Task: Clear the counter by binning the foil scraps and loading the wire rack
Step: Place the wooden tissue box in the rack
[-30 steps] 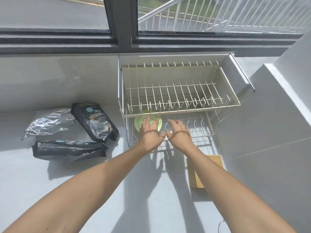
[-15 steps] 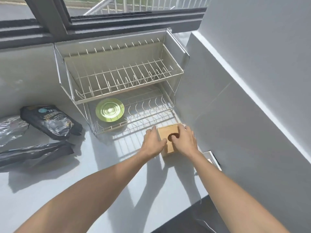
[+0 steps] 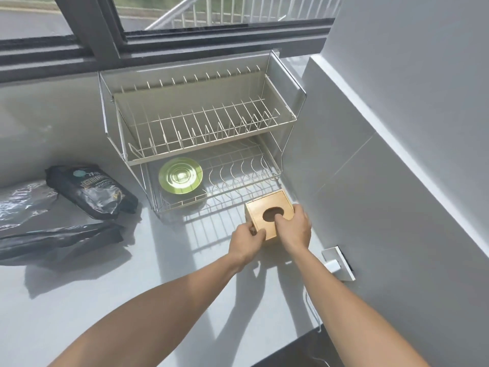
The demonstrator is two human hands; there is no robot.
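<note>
A two-tier wire rack stands against the back wall under the window. A green plate lies flat on its lower tier. A small wooden box with an oval hole in its top is lifted just in front of the rack's right end. My left hand grips its near left corner. My right hand grips its right side, thumb in the hole. Foil bags lie at the left: a black one, a silver one and a flattened dark one.
A grey tiled wall rises at the right, with a white wall socket and plug low on it. The light counter stretches toward me; a dark edge shows at the bottom right.
Both hands drew back from the rack's lower tier, where the green plate stays, moved right to the wooden box and closed on it. The box is now raised off the counter.
</note>
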